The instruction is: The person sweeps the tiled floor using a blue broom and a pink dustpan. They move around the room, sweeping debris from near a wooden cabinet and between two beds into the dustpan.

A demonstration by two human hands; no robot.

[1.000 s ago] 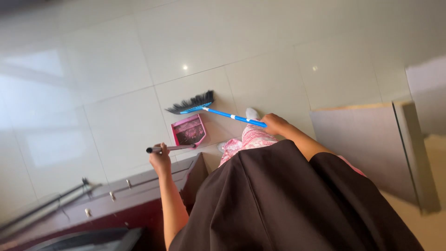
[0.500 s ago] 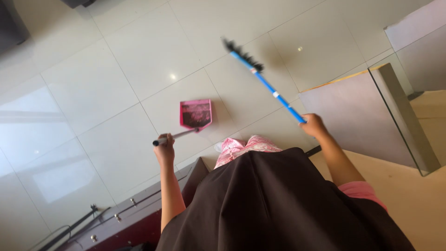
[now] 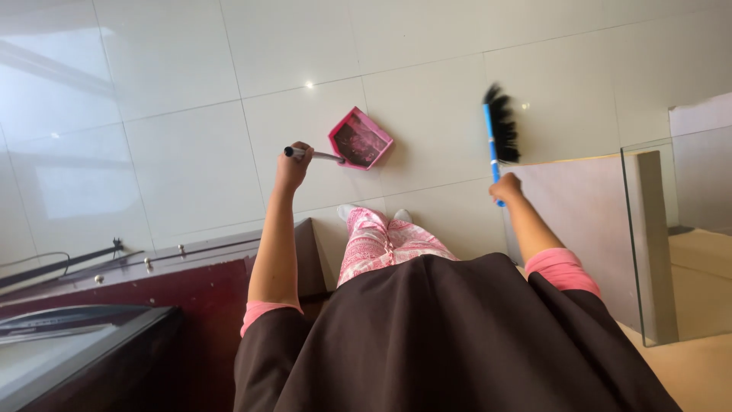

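A person is standing on a glossy pale tiled floor (image 3: 175,152), looking straight down at their own arms. The left hand (image 3: 293,162) is wrapped tight around the long handle of a pink dustpan (image 3: 360,139), which is tilting low over the tiles just ahead of the feet; its tray is showing dark sweepings inside. The right hand (image 3: 505,188) is closed around the blue handle of a broom (image 3: 499,130), whose black bristles are lifting clear of the floor, well apart from the pan. To sweep well from here, the pan's front lip probably needs pressing flat against the tile, and the bristles drawing towards it in short, low strokes. A dark red cabinet (image 3: 152,282) is standing at the left; a glass panel (image 3: 671,236) is rising at the right.
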